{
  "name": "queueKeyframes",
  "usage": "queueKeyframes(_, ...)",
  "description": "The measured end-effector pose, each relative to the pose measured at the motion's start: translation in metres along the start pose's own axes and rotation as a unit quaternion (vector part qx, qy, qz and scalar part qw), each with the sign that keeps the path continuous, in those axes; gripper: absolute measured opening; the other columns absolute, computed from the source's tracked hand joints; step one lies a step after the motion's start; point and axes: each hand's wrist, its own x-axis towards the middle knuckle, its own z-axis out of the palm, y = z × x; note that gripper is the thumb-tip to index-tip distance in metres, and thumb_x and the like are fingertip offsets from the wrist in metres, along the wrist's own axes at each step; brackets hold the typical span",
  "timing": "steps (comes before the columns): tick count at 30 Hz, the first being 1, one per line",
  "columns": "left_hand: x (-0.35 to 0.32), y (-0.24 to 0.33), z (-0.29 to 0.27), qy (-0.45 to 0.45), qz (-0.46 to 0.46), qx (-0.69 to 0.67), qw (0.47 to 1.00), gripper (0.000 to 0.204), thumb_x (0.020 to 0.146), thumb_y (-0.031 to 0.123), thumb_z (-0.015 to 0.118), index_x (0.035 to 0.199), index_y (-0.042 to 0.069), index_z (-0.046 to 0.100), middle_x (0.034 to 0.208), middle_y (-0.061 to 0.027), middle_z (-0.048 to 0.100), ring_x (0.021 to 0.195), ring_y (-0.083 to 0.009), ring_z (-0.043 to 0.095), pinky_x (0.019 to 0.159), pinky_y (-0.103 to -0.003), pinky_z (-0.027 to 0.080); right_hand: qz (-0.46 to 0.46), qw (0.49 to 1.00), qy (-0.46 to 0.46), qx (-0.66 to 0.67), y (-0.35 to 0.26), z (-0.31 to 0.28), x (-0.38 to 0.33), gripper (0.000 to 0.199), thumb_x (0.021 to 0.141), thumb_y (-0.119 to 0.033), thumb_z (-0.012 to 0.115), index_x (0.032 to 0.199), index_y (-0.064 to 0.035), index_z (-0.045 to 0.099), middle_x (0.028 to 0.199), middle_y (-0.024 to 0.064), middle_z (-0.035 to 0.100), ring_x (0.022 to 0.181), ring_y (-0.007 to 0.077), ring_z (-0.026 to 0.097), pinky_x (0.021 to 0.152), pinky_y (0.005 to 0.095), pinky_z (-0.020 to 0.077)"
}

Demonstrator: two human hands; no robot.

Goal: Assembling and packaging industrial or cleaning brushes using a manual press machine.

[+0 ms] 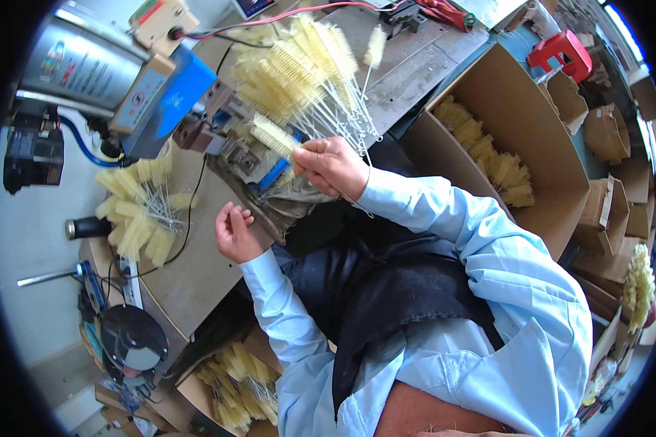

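My right hand (332, 166) grips a bottle brush (272, 135) with pale yellow bristles near the bristle end. Its thin wire handle (368, 178) runs back past my wrist. The bristle head points up and left, just in front of a bench machine's metal fixture (239, 156). Lower and to the left, my left hand (236, 234) is loosely closed above the bench edge, fingers curled, with nothing visible in them. Beyond my right hand lies a large pile of similar brushes (299, 69), wire handles toward me.
Another brush pile (142, 207) lies on the bench at left, crossed by a black cable. A silver cylinder (80, 69) and a blue machine part (171, 102) stand behind. Brushes fill a cardboard box (525, 116) at right and another box (197, 397) below. A red stool (561, 57) is at far right.
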Motion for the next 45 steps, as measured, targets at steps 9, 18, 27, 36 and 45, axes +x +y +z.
queueKeyframes(9, -0.002, 0.005, -0.001, 0.007, 0.003, 0.022, 1.000, 0.021, 0.097, 0.010, 0.061, 0.113, -0.003, 0.064, 0.095, -0.0082, 0.068, 0.075, -0.0124, 0.064, 0.065, -0.023, 0.054, -0.227, 0.904, 0.300, -0.204, -0.046, -0.113, 0.039, 0.034, 0.098, -0.031, 0.062, 0.087, -0.0005, 0.072, 0.053, -0.0018, 0.051, 0.045, 0.0051, 0.044, 0.043, 0.0254, 0.0333)
queueKeyframes(18, -0.005, 0.000, 0.003, 0.011, -0.017, -0.028, 0.999, 0.018, 0.096, 0.009, 0.064, 0.111, 0.000, 0.065, 0.092, -0.0051, 0.067, 0.074, -0.0097, 0.063, 0.065, -0.023, 0.054, -0.266, 0.774, 0.387, -0.426, -0.046, -0.159, 0.098, 0.045, 0.089, -0.044, 0.066, 0.117, -0.0080, 0.064, 0.105, 0.0135, 0.069, 0.098, 0.0316, 0.066, 0.085, 0.0404, 0.0513)
queueKeyframes(27, -0.055, 0.065, 0.136, -0.196, 0.206, 0.186, 0.940, 0.060, 0.090, 0.025, 0.072, 0.135, -0.007, 0.047, 0.136, -0.0278, 0.053, 0.120, -0.0411, 0.057, 0.103, -0.044, 0.047, -0.190, 0.690, 0.391, -0.578, -0.057, -0.126, 0.096, 0.080, 0.091, -0.070, 0.047, 0.130, -0.0009, 0.058, 0.115, 0.0194, 0.068, 0.110, 0.0350, 0.061, 0.099, 0.0453, 0.0381)
queueKeyframes(36, -0.035, 0.006, 0.253, -0.188, 0.031, -0.162, 0.968, 0.097, 0.083, 0.022, 0.077, 0.153, -0.007, 0.015, 0.152, -0.0357, 0.026, 0.136, -0.0479, 0.039, 0.109, -0.046, 0.040, -0.156, 0.787, 0.237, -0.547, -0.045, -0.074, 0.077, 0.094, 0.074, -0.075, 0.066, 0.122, 0.0054, 0.055, 0.095, 0.0296, 0.069, 0.091, 0.0423, 0.068, 0.081, 0.0481, 0.0539)
queueKeyframes(45, -0.076, 0.034, 0.272, -0.185, 0.180, 0.059, 0.964, 0.058, 0.084, 0.003, 0.070, 0.137, -0.002, 0.047, 0.132, -0.0172, 0.057, 0.120, -0.0261, 0.058, 0.101, -0.036, 0.045, -0.105, 0.784, 0.206, -0.576, -0.067, -0.113, 0.074, 0.091, 0.060, -0.062, 0.081, 0.114, 0.0066, 0.056, 0.094, 0.0263, 0.069, 0.094, 0.0386, 0.069, 0.082, 0.0456, 0.0542)
